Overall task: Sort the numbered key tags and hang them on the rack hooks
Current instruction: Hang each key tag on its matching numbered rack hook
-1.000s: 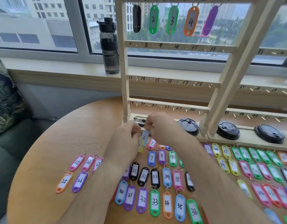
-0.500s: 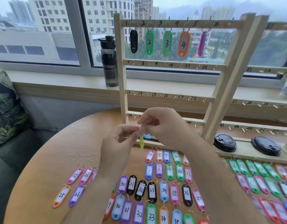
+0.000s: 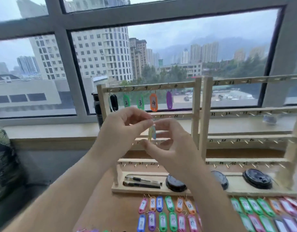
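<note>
My left hand (image 3: 122, 131) pinches the ring of two key tags (image 3: 152, 133), one yellow and one light blue, which hang edge-on in front of the wooden rack (image 3: 197, 114). My right hand (image 3: 171, 144) is raised just right of the tags with its fingers loosely spread; whether it touches them is unclear. On the rack's top row hang a black tag (image 3: 114, 102), green tags 2 (image 3: 126, 101) and 3 (image 3: 140, 102), orange tag 4 (image 3: 153, 102) and a purple tag (image 3: 169, 102). Rows of numbered tags (image 3: 169, 213) lie on the round table (image 3: 117, 208).
Two pens (image 3: 141, 181) and black round lids (image 3: 175, 183) sit on the rack's base. A second rack section (image 3: 254, 139) stands to the right, with more tags (image 3: 269, 210) in front of it. A dark bottle (image 3: 97, 108) stands on the windowsill behind the rack.
Both hands rose from the table with the two tags to the height of the rack's upper rows. The view tilted upward and more of the window shows.
</note>
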